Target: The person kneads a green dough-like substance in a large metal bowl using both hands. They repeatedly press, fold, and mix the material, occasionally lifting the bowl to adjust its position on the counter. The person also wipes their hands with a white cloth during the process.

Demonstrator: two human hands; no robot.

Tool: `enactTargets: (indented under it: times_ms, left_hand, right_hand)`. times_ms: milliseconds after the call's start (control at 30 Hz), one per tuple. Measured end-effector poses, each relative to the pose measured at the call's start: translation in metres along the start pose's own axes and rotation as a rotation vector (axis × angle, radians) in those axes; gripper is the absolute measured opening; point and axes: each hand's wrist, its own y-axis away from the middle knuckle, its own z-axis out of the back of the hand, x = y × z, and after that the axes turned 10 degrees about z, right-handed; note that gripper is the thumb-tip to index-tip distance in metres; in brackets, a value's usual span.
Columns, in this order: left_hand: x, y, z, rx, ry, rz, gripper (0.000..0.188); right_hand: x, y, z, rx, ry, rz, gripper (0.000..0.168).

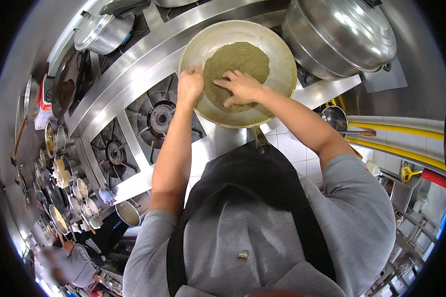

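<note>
A wide metal wok (282,91) sits on the stove before me, its tubular handle pointing toward my apron. Greenish-brown powder (241,54) is spread over the middle of it. My left hand (191,83) grips the wok's left rim, thumb on the inner side. Over the powder, my right hand (239,89) lies palm down with its fingers spread, touching the surface or just above it. It holds no tool.
A large lidded steel pot (334,37) stands right of the wok. Bare gas burners (161,117) are at the left. Farther left, a pressure cooker (104,35) sits over a blue flame. Several bowls (81,187) line the lower left, where another person (68,263) stands. Yellow pipes (397,128) run at right.
</note>
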Motion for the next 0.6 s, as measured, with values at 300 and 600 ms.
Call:
enactTargets:
  times_ms: [300, 600]
  left_hand:
    - [0.027, -0.016, -0.051, 0.26, 0.407, 0.097, 0.04]
    - [-0.014, 0.01, -0.107, 0.359, 1.002, 0.278, 0.052]
  right_hand:
    - [-0.039, -0.021, -0.035, -0.191, -0.255, -0.171, 0.044]
    - [0.009, -0.046, -0.007, -0.783, -1.475, -0.588, 0.088]
